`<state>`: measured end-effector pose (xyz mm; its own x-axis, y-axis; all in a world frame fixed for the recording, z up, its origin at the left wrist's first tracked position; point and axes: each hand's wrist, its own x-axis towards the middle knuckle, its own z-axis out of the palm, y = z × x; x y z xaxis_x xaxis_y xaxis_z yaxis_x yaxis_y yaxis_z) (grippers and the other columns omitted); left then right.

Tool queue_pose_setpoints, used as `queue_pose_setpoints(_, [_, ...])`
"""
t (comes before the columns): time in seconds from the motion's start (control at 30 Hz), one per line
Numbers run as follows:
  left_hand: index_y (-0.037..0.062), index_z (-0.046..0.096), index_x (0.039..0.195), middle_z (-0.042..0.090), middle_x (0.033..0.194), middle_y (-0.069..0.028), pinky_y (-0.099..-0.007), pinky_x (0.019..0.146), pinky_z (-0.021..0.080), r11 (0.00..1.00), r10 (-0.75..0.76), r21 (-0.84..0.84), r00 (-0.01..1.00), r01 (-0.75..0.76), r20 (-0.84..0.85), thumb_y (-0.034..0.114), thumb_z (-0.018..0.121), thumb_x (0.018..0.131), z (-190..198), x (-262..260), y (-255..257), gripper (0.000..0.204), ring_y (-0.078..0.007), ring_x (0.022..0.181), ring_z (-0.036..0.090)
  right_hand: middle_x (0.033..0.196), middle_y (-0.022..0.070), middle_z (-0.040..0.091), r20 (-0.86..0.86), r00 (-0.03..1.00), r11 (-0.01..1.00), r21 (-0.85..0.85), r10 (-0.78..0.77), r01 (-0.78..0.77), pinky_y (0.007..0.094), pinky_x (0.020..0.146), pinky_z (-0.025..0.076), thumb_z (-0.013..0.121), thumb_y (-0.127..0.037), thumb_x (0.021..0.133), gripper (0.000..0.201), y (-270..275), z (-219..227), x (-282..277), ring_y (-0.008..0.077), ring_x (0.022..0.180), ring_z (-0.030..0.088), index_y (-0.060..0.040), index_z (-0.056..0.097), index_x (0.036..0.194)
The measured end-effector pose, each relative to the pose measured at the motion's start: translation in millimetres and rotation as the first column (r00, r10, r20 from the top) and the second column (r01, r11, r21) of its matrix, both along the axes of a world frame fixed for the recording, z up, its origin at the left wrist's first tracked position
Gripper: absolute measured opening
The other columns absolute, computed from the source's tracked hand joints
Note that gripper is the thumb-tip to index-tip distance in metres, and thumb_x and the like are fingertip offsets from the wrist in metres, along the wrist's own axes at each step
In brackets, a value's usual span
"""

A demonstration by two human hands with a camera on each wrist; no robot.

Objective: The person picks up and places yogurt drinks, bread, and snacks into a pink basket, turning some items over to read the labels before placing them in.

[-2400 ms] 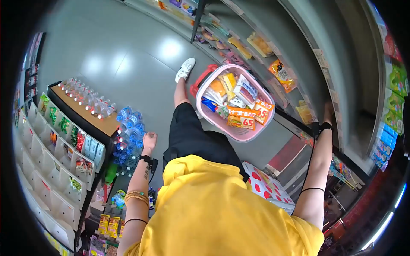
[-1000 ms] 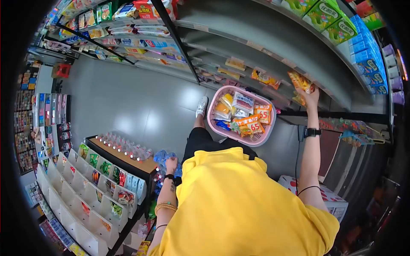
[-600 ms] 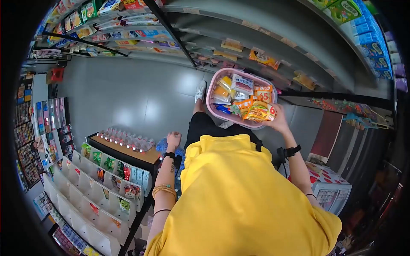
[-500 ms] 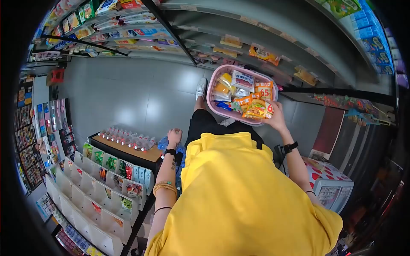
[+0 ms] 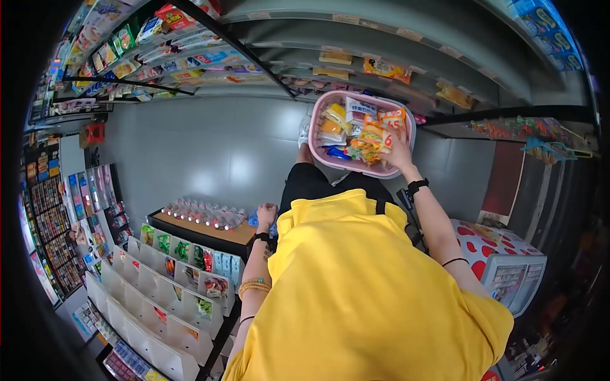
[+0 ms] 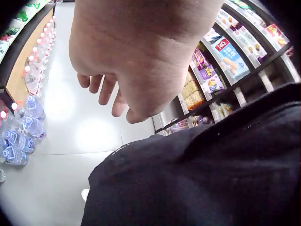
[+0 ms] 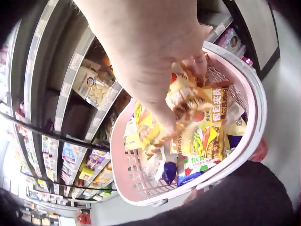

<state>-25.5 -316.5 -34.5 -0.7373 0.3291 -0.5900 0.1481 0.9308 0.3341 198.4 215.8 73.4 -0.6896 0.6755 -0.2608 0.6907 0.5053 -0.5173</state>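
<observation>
In the head view, my right hand (image 5: 398,154) is inside the pink shopping basket (image 5: 316,154). It grips an orange snack packet (image 5: 372,141) with a burger printed on it. The right wrist view shows the thumb and fingers of that right hand (image 7: 150,56) pinching the packet's wrapper (image 7: 186,101). Beneath and beside it lie another orange burger packet (image 7: 207,141), a white and purple packet (image 5: 361,109) and yellow packets (image 5: 335,114). My left hand (image 5: 267,214) hangs beside the black shorts and holds nothing. Its fingers droop loosely in the left wrist view (image 6: 136,56).
Grey shelves (image 5: 356,32) run behind the basket, bearing an orange packet (image 5: 387,70) and a yellowish packet (image 5: 455,95). At left stand bottles (image 5: 206,213) on a wooden-topped unit and white bins (image 5: 146,279). A chest freezer (image 5: 508,267) stands at right.
My right hand reached into the shelf, gripped an orange packet there and carried it down into the basket. Now it is lower among the other packets. The left hand still hangs at my side.
</observation>
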Motion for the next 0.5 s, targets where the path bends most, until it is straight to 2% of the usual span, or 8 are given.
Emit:
queue_pose_setpoints(0.07, [0.0083, 0.07, 0.098, 0.063, 0.108, -0.0203, -0.0454, 0.099, 0.04, 0.999, 0.043, -0.026, 0.998, -0.042, 0.043, 0.041, 0.061, 0.084, -15.6, 3.6, -19.6, 0.037, -0.037, 0.111, 0.053, 0.147, 0.0147, 0.028, 0.147, 0.984, 0.995, -0.018, 0.104, -0.103, 0.047, 0.107, 0.038, 0.089, -0.026, 0.054, 0.098, -4.8, 8.8, -0.9, 0.0423, 0.131, 0.036, -0.0247, 0.042, 0.14])
queue_pose_setpoints(0.1, [0.0084, 0.069, 0.098, 0.063, 0.108, -0.0204, -0.0455, 0.099, 0.04, 0.997, 0.058, -0.054, 0.997, -0.055, 0.05, 0.041, 0.06, 0.084, -14.0, 4.8, -23.7, 0.037, -0.037, 0.111, 0.054, 0.144, 0.0136, 0.033, 0.173, 0.981, 0.996, -0.01, 0.085, -0.085, 0.0471, 0.106, 0.039, 0.088, -0.026, 0.055, 0.094, -7.9, 12.4, -1.1, 0.0416, 0.13, 0.036, -0.0251, 0.044, 0.138])
queue_pose_setpoints(0.2, [0.0081, 0.069, 0.099, 0.066, 0.106, -0.0195, -0.0466, 0.098, 0.04, 0.996, 0.047, -0.084, 0.997, -0.042, 0.059, 0.041, 0.06, 0.084, -6.3, 2.8, -28.1, 0.037, -0.0368, 0.11, 0.054, 0.14, 0.0136, 0.036, 0.225, 0.974, 1.0, -0.008, -0.002, 0.004, 0.0474, 0.106, 0.038, 0.087, -0.022, 0.056, 0.09, -6.7, -7.2, 10.1, 0.0411, 0.128, 0.037, -0.0229, 0.047, 0.136])
queue_pose_setpoints(0.27, [0.0079, 0.068, 0.099, 0.068, 0.102, -0.0187, -0.0467, 0.098, 0.04, 0.995, 0.05, -0.093, 0.995, -0.041, 0.091, 0.041, 0.06, 0.083, 3.9, -0.6, -23.5, 0.038, -0.0368, 0.11, 0.055, 0.14, 0.014, 0.036, 0.17, 0.985, 1.0, 0.022, 0.01, -0.014, 0.0473, 0.106, 0.038, 0.087, -0.021, 0.056, 0.088, -7.5, -19.9, 17.1, 0.0407, 0.128, 0.037, -0.0212, 0.048, 0.135])
queue_pose_setpoints(0.3, [0.0076, 0.069, 0.097, 0.069, 0.097, -0.018, -0.047, 0.095, 0.043, 0.997, 0.025, -0.081, 0.999, -0.022, 0.043, 0.04, 0.06, 0.083, 0.1, -2.1, -26.0, 0.037, -0.0376, 0.107, 0.057, 0.139, 0.0142, 0.036, 0.144, 0.989, 0.999, 0.037, 0.017, -0.022, 0.0472, 0.106, 0.038, 0.086, -0.021, 0.056, 0.088, -8.0, -20.0, 19.7, 0.0406, 0.127, 0.038, -0.0204, 0.048, 0.135])
queue_pose_setpoints(0.4, [0.0078, 0.071, 0.095, 0.068, 0.098, -0.02, -0.0472, 0.093, 0.046, 1.0, 0.009, -0.031, 0.999, -0.008, 0.039, 0.04, 0.06, 0.082, -9.7, -14.0, -24.3, 0.036, -0.0389, 0.103, 0.059, 0.139, 0.0155, 0.035, -0.026, 1.0, 1.0, -0.017, -0.009, 0.008, 0.0459, 0.106, 0.039, 0.086, -0.021, 0.056, 0.088, -15.7, -23.9, 23.9, 0.0398, 0.128, 0.037, -0.0188, 0.047, 0.136])
queue_pose_setpoints(0.5, [0.0075, 0.071, 0.093, 0.067, 0.1, -0.0227, -0.0475, 0.092, 0.047, 1.0, 0.021, -0.016, 0.999, -0.02, 0.036, 0.039, 0.061, 0.082, -7.5, -25.5, -7.7, 0.035, -0.0406, 0.1, 0.06, 0.137, 0.0194, 0.042, -0.141, 0.983, 0.973, -0.214, -0.113, 0.081, 0.0451, 0.103, 0.041, 0.085, -0.026, 0.062, 0.085, -17.1, -31.2, 23.8, 0.0388, 0.125, 0.045, -0.0168, 0.045, 0.137])
